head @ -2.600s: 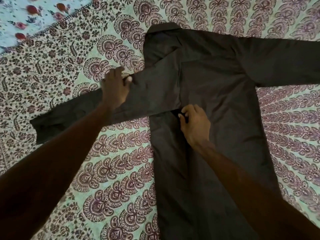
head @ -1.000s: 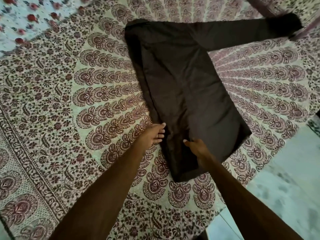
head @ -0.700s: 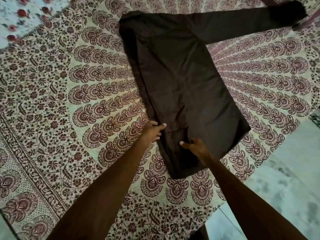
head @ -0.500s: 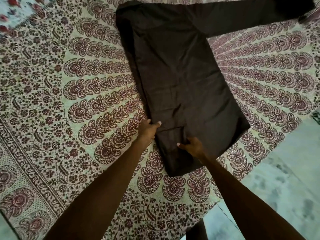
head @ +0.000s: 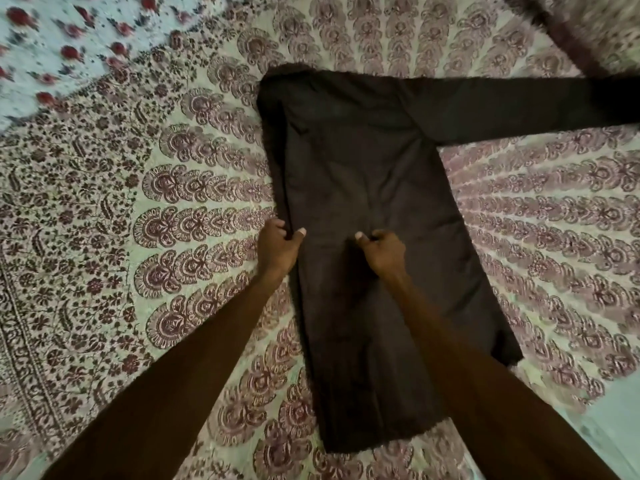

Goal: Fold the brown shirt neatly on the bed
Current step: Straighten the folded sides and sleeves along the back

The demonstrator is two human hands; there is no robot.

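Brown shirt (head: 363, 188): lay flat on the bed, its left side already folded inward, collar end away from the person, hem near the bed's edge
Right sleeve (head: 519, 105): stretched out straight to the right, not yet folded
Left hand (head: 277, 249): was at the shirt's left folded edge, about the middle of its length; the fingers (head: 277, 226) and thumb pinched the fabric
Right hand (head: 384, 251): rested on the middle of the shirt; the fingers were curled and grasped a small fold of cloth
Bedsheet (head: 173, 220): pale with maroon fan pattern, under the whole shirt
Floral cloth (head: 52, 46): white with red flowers, at far left corner
Floor (head: 609, 410): pale, visible at lower right beside the bed
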